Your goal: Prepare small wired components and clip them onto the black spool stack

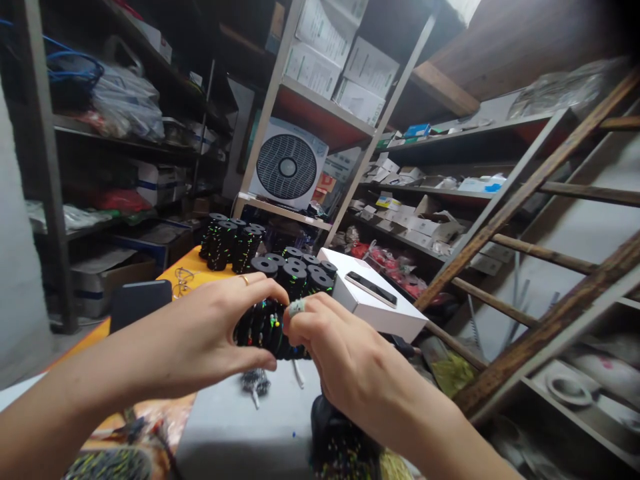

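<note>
A stack of black rings [265, 328] with small coloured marks lies sideways between both hands, held above the table. My left hand [210, 333] wraps round its left end, fingers curled over the top and thumb beneath. My right hand [345, 360], with a ring on one finger, grips the stack's right end with fingers closed. Behind the hands, several upright stacks of the same black rings [295, 270] stand on the table, and taller stacks [230, 243] stand farther back.
A white box [375, 307] with a phone [373, 288] on top sits right of the stacks. A dark phone [140, 301] rests on the orange table [190, 270]. A wooden ladder [540, 267] leans at the right. Shelves with boxes and a fan [287, 167] surround the table.
</note>
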The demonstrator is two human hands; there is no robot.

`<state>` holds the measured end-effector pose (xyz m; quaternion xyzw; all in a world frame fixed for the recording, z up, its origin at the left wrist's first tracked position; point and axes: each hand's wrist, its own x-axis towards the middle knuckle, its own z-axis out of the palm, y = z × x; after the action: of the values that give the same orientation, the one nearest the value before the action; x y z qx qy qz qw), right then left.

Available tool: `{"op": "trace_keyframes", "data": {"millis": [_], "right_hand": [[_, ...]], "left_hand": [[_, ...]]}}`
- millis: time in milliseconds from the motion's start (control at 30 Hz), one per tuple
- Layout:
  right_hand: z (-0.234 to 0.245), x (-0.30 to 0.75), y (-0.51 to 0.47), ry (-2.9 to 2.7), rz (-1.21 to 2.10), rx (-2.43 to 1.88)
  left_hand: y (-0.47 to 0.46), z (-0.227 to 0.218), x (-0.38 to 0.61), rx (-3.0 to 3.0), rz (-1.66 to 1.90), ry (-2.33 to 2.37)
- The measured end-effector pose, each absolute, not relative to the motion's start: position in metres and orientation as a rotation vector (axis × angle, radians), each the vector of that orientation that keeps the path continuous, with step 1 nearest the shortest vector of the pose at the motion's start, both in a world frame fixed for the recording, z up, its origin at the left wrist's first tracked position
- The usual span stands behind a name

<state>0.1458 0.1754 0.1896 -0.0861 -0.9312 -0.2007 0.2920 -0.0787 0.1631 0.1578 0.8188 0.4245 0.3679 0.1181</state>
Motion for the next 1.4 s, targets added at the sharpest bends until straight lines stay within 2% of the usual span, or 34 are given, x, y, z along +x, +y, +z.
{"op": "trace_keyframes", "data": {"millis": [233,367,433,567,667,867,1200,1300,1400], "right_hand": [[0.180,0.141,0.170,-2.386,-0.836,-0.147],[0.171,0.141,0.170,-2.334,-0.873,-0.110],[0.166,0.143,0.171,-2.325,-0.783,-0.104],[0.157,0.149,0.174,-2.174,-0.258,-0.296],[0.153,0.152,0.175,-2.099,-0.148,-0.352],[0.150,0.156,0.175,-2.238,-0.314,-0.128],[0.165,0.158,0.164,-2.333,-0.555,-0.089],[0.144,0.172,0.146,-2.368,-0.593,-0.225],[0.092,0.197,0.131,-2.408,-0.422,-0.676]], "left_hand": [[0.163,0.157,-0.078,2.421,1.045,1.263],[0.163,0.156,-0.078,2.433,1.048,1.262],[0.163,0.157,-0.078,2.427,1.052,1.279],[0.164,0.158,-0.077,2.403,1.046,1.299],[0.165,0.159,-0.077,2.397,1.033,1.306],[0.163,0.158,-0.078,2.414,1.060,1.290],[0.165,0.156,-0.080,2.485,1.076,1.247],[0.167,0.153,-0.082,2.471,1.107,1.241],[0.171,0.148,-0.084,2.481,1.120,1.243]]}}
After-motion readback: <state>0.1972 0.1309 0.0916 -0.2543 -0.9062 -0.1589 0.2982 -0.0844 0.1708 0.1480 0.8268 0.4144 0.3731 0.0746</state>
